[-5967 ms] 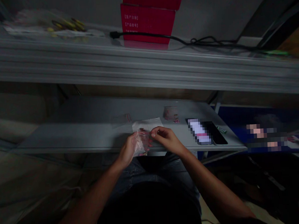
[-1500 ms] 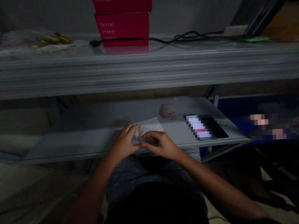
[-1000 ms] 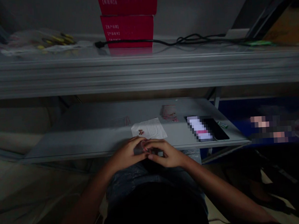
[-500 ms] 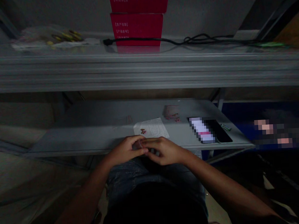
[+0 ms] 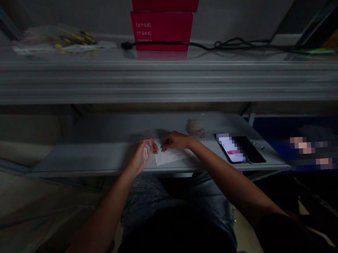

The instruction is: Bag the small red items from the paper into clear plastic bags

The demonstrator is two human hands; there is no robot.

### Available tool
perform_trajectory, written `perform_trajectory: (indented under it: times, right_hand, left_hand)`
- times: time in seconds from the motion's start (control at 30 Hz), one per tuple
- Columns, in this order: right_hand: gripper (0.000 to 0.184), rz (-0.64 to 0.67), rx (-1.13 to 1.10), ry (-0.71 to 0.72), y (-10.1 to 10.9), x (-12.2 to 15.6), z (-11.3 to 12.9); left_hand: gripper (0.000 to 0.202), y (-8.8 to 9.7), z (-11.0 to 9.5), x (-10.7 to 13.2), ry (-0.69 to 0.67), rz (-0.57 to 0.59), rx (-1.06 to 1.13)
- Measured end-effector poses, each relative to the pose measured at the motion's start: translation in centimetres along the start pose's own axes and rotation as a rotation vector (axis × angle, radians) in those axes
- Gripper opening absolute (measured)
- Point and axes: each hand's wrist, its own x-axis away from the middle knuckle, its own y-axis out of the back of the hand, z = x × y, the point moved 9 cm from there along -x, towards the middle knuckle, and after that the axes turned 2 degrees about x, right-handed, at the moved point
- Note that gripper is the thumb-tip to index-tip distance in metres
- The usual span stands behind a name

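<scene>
Two bare hands work over the table (image 5: 82, 157) in the head view. The left hand (image 5: 139, 158) is closed on a clear plastic bag (image 5: 147, 151); the right hand (image 5: 177, 140) has its fingers drawn narrow at small pieces (image 5: 163, 150) on a white sheet (image 5: 174, 157), though I cannot tell whether one is pinched. The bag's mouth is too blurred to judge; if open, a tilt or squeeze could spill whatever is inside. A brush of the right fingers could scatter the pieces, and a tug on the loose sheet could slide them toward the table's near edge. Dim light makes a miscount or a missed piece likelier.

On the shelf above, the lower red box (image 5: 162, 30) carries white bracketed Chinese lines: 生产日期 (production date) and 产品批号 (batch number); a black cable (image 5: 164, 43) crosses near a third, unclear one. The phone (image 5: 231, 150) screen is pixelated, unreadable. I see no brand.
</scene>
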Motion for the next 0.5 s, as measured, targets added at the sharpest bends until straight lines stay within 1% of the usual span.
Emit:
perform_trajectory:
  times: [0.07,0.17,0.33,0.4,0.5]
  right_hand:
    - [0.016,0.031,-0.015,-0.014,-0.3,0.0,0.0]
    - [0.017,0.041,-0.015,-0.034,-0.4,-0.1,-0.2]
    - [0.015,0.061,0.047,-0.056,-0.7,-0.4,-0.2]
    - [0.015,0.013,0.051,-0.061,0.1,-0.3,0.0]
    - [0.019,-0.136,-0.061,-0.033,2.5,0.1,0.7]
  left_hand:
    - [0.043,-0.3,0.0,0.1,0.008,0.036,0.016]
    - [0.044,-0.7,-0.1,0.2,0.007,0.076,0.016]
    - [0.042,-1.2,0.1,0.5,0.004,0.152,0.052]
    - [0.042,-1.3,0.1,0.5,0.000,0.179,0.060]
    - [0.041,-1.5,0.2,0.5,-0.003,0.198,0.019]
